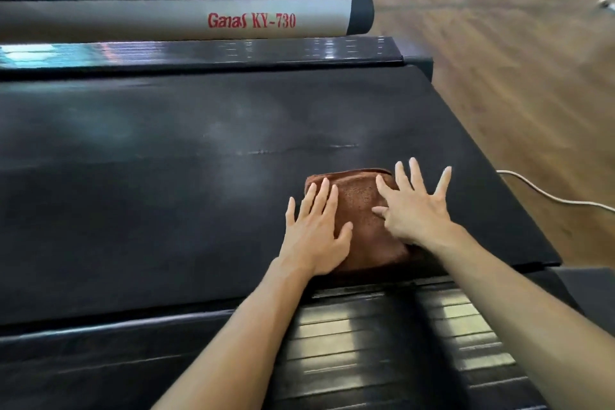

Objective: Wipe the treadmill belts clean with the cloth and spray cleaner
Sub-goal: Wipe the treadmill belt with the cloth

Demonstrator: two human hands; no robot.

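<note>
Left hand: flat, fingers straight and slightly spread, palm down on the left part of the brown cloth; the little finger and the outer edge of the palm lie over the black belt. Bare forearm runs back toward the lower edge of the view.

Right hand: flat, fingers widely splayed, palm down on the right part of the cloth; forefinger and thumb lie on the fabric, the other three fingers reach past its right edge onto the belt. Bare forearm runs to the lower right corner.

Brown cloth: folded to a rough rectangle, nap visible, lying flat on the belt near its near edge and toward its right end, pinned under both hands.

Treadmill belt: broad, matte black, with pale dull patches and a thin light scratch line just beyond the cloth.

Near side rail: black, ribbed, glossy with reflected light, just below the cloth and under both forearms.

Far side rail: same ribbed black finish, along the belt's far edge.

Neighbouring treadmill frame: grey tube with dark end cap, red lettering "Ganas KY-730"; another black belt beyond it.

Floor: wood-pattern boards, to the right.

Cable: pale, curving across the floor beside the belt's right end.
</note>
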